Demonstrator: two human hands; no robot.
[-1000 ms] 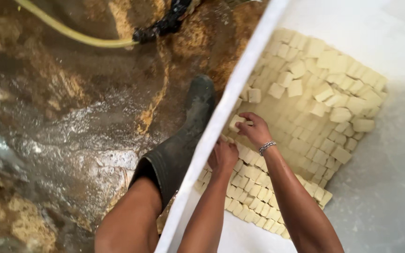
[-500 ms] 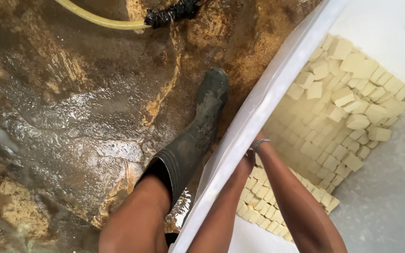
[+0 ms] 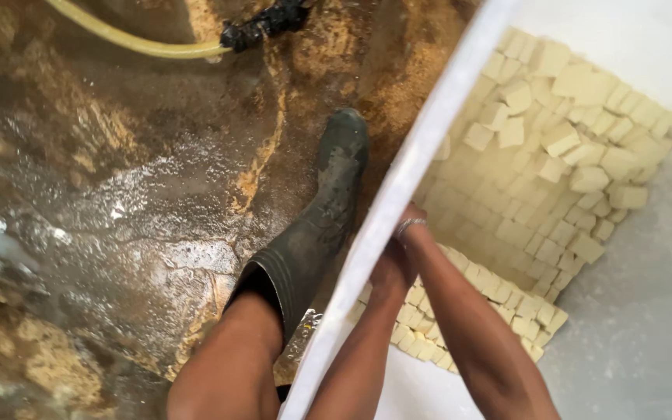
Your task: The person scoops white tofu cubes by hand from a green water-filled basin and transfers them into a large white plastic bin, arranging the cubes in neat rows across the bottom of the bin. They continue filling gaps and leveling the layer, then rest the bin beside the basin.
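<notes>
- Pale yellow cubes (image 3: 554,179), smooth and blocky, lay packed in rows inside the white tub (image 3: 647,334).
- The left hand (image 3: 393,268) and right hand (image 3: 411,222) pressed against the tub's white rim (image 3: 418,167), which hid the fingers; their grip could not be told.
- A dark rubber boot (image 3: 316,233) stood on the wet, glistening floor (image 3: 95,210) near a yellow hose (image 3: 126,37).

white tub (image 3: 647,327) — pale yellow cubes (image 3: 554,171)
</notes>
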